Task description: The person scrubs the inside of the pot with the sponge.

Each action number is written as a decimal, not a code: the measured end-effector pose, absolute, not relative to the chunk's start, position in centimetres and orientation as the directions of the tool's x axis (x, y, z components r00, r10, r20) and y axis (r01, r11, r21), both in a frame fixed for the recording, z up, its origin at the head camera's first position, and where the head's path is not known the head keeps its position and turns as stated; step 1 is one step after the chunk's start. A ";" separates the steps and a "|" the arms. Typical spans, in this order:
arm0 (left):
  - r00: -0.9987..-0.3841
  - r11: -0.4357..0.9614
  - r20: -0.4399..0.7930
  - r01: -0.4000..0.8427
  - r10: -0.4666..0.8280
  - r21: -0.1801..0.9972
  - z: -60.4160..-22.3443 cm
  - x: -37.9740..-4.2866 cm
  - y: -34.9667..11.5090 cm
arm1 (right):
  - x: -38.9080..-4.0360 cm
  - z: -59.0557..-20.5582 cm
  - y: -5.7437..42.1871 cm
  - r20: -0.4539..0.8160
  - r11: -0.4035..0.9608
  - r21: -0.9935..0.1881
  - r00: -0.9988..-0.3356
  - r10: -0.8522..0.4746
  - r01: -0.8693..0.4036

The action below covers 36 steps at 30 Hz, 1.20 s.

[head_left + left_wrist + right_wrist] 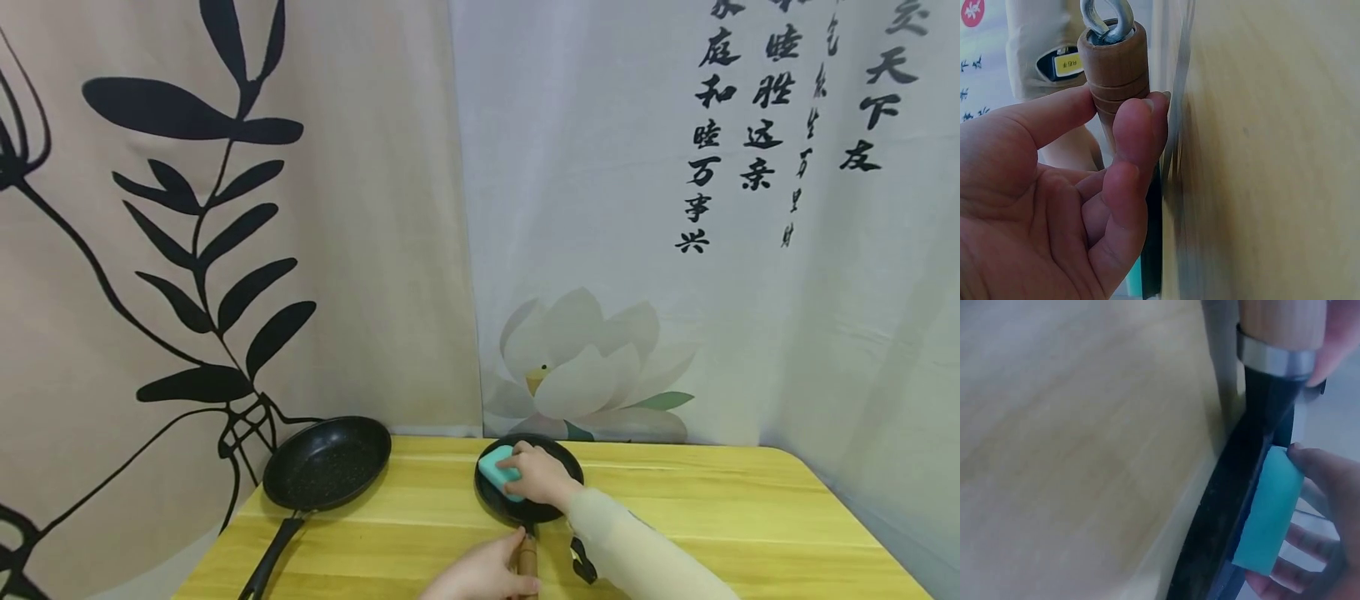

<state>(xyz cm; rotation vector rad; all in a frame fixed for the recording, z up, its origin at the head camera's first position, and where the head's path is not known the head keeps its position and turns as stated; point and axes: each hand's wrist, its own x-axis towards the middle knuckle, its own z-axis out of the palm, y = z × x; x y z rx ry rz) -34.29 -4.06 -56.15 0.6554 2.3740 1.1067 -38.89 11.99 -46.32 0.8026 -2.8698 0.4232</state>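
A small black frying pan (551, 510) lies on the wooden table, its handle toward the front. My left hand (480, 570) grips the brown wooden handle (1124, 69) between thumb and fingers; a metal ring tops the handle's end in the left wrist view. Inside the pan, my right hand (542, 477) holds a turquoise sponge (498, 472) by its edges. Seen from the right wrist, the sponge (1269, 512) has a darker layer on the side against the pan, and the right fingers (1310, 542) curl round its far side.
A larger black frying pan (330, 462) with a black handle stands at the table's left, its rim near the back edge. The yellow wooden table (712, 500) ends at a printed curtain (600, 208) with plants and writing.
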 end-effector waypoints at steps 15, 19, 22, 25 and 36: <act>-0.787 0.557 -0.217 0.185 0.577 0.810 -56.7 -34.9 -4.2 | -39.9 -46.5 12.2 0.200 0.818 -0.307 -0.874 -0.444 -0.486; -0.788 0.559 -0.223 0.178 0.573 0.810 -57.0 -35.2 -4.2 | -40.1 -46.5 12.3 0.198 0.815 -0.318 -0.874 -0.443 -0.485; -0.787 0.558 -0.229 0.169 0.573 0.812 -57.2 -35.4 -4.3 | -40.3 -46.3 12.4 0.195 0.813 -0.324 -0.875 -0.443 -0.484; -0.783 0.545 -0.237 0.152 0.576 0.824 -57.4 -35.6 -4.3 | -40.4 -46.2 12.5 0.193 0.817 -0.318 -0.877 -0.440 -0.481; -0.775 0.532 -0.243 0.139 0.584 0.835 -57.7 -35.9 -4.5 | -40.5 -46.5 12.8 0.205 0.820 -0.320 -0.880 -0.429 -0.474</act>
